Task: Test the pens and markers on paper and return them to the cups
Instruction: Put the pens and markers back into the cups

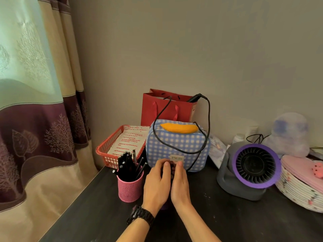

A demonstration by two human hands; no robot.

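Head view: 2 hands meet at the centre of the dark desk [209,215], just in front of the checked bag [176,145]. The left hand [155,184], with a watch [140,214] on its wrist, and the right hand [180,184] are cupped from opposite sides on 1 item between them, judged to be a purple cup [164,206]. Only its purple base and a dark strip between the palms are visible. The fingers of each hand lie together and wrap the item, with both thumbs laid along its near top edge. The fingertips on the far side are hidden. Whether this cup holds pens cannot be determined. Just to the left stands a pink cup [130,187] of perforated plastic, filled with black pens [126,165] that lean outward. Handling estimate: both cups are light and rigid, but top-heavy when loaded, so grip low on the wall with 2 hands or steady the base. The pens are thin, stiff and smooth. Pinch 1 at mid-barrel and lift it straight up to avoid dragging its neighbours. Behind the pink cup, a red basket [108,154] holds printed sheets, the only paper in view. A black cable [157,123] drapes over the bag, close to the far side of the hands. A fan [255,165] stands to the right, well apart.
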